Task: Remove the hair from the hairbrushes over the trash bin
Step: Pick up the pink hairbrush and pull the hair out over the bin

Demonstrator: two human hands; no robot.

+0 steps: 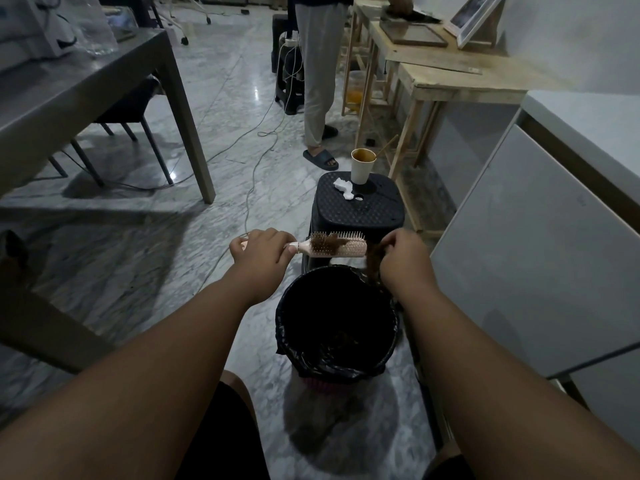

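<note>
Below, black-lined trash bin (pixel 337 327) with hair (pixel 341 341).

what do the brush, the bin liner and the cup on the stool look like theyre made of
The hairbrush looks like pale pink moulded plastic with a matte finish; its thin bristles could be plastic or metal. The bin liner looks like thin black plastic film, crinkled and glossy where it folds over the rim. The cup looks like plain matte paper with a rolled lip, though that is not certain.

Glossy marble floor (pixel 242 98), matt plastic stool (pixel 360 206), rough wooden bench (pixel 460 74).
</note>
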